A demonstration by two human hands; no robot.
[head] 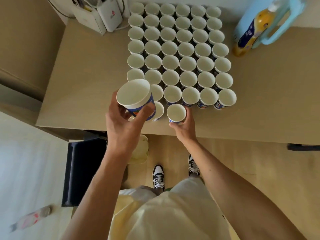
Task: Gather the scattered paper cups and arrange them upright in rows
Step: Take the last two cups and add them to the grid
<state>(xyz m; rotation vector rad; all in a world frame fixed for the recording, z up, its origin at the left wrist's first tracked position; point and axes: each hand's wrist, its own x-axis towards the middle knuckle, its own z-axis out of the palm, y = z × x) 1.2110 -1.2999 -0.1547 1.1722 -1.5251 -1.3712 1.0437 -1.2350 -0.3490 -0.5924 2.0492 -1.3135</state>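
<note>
Rows: the block of cups [178, 49] stands upright on the table [86, 75], mouths up and rims close together, six across.
New row: it is being started at the near edge of the block.
Left hand [124, 122]: thumb and fingers are curled round the wall of a raised cup [133, 94]. The cup is held above the block's near-left corner, mouth up and slightly tilted.
Right hand [185, 125]: fingers are wrapped round the lower wall of the front cup [176, 112]. This cup seems to sit on the table just in front of the last full row.
Third cup [159, 110]: it is just left of the front cup, half hidden behind the raised one.
Step in hand: probably seating the front cup in the new row.
Doing it well: line the front cup up with the one behind it and with its neighbour. Let go by opening the fingers outward, so the light paper is not dragged or tipped.
Next cup: level the raised cup and lower it straight down, clear of the rims beneath.
Hidden: whether the row's leftmost place is filled cannot be told.
Risk: a knock against the block could shift several cups.
Far right: a bottle [249, 32] lies well apart.
</note>
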